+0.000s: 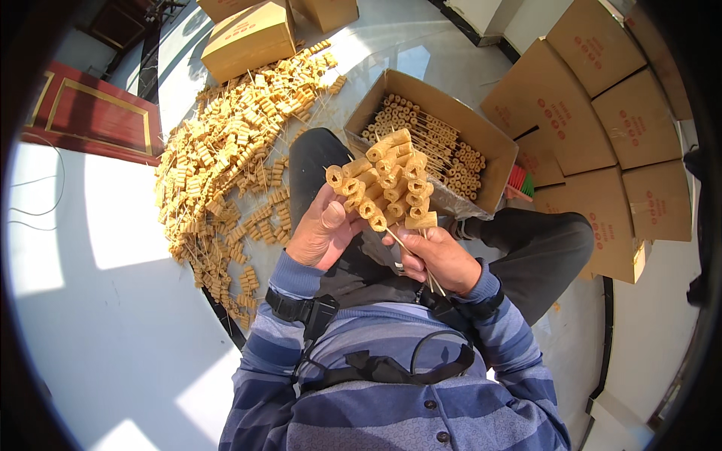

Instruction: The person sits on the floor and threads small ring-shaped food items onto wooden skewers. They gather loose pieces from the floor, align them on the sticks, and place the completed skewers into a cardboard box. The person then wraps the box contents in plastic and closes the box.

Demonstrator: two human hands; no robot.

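Note:
Above my lap I hold a bunch of skewered tan rolls (391,177), hollow tubes threaded in rows on thin wooden sticks. My right hand (436,259) is closed around the bare lower ends of the sticks, which poke out below the fist. At the bunch's left side, my left hand (323,231) has its thumb up and its fingers curled against the rolls, partly hidden behind them. Just beyond the bunch stands an open cardboard box (481,113), holding many similar skewers laid in stacks. A clear plastic liner (451,201) shows at its near edge.
A large heap of loose skewered rolls (218,180) spreads over the floor to my left. Behind it sit cardboard boxes (252,41). Flat-sided cartons (587,113) are stacked at the right, with a red and green brush-like thing (520,183) near them. A dark red panel (98,113) stands far left.

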